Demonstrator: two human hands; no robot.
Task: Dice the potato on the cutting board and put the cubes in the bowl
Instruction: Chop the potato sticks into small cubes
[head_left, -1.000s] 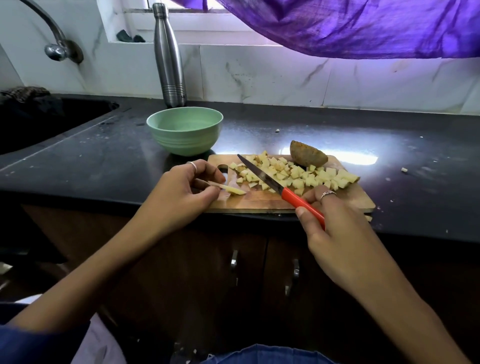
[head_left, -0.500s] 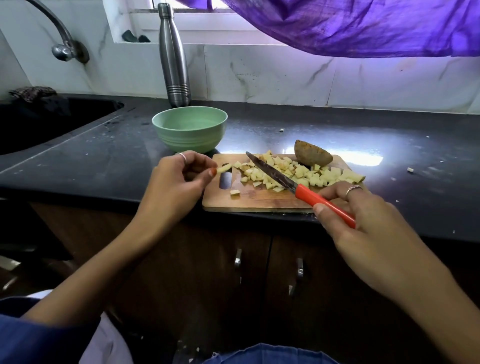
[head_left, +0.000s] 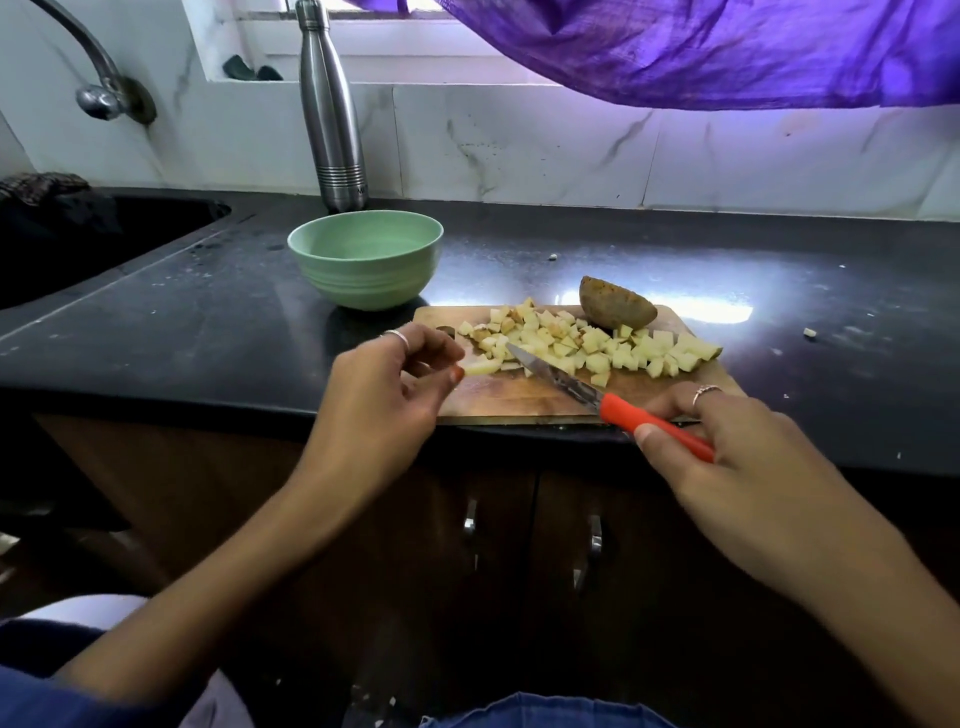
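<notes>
Potato strip (head_left: 482, 368), pinched in left hand (head_left: 387, 387), points lengthwise right toward knife (head_left: 597, 397) gripped by right hand (head_left: 727, 447) over cutting board (head_left: 519, 402).

Tap (head_left: 78, 57) spout cut off at top edge. Steel bottle (head_left: 332, 114) cap cropped likewise. Cutting board (head_left: 519, 400) near-left corner hidden behind left hand (head_left: 384, 400). Bowl (head_left: 365, 258) interior possibly empty; glare obscures it.
</notes>
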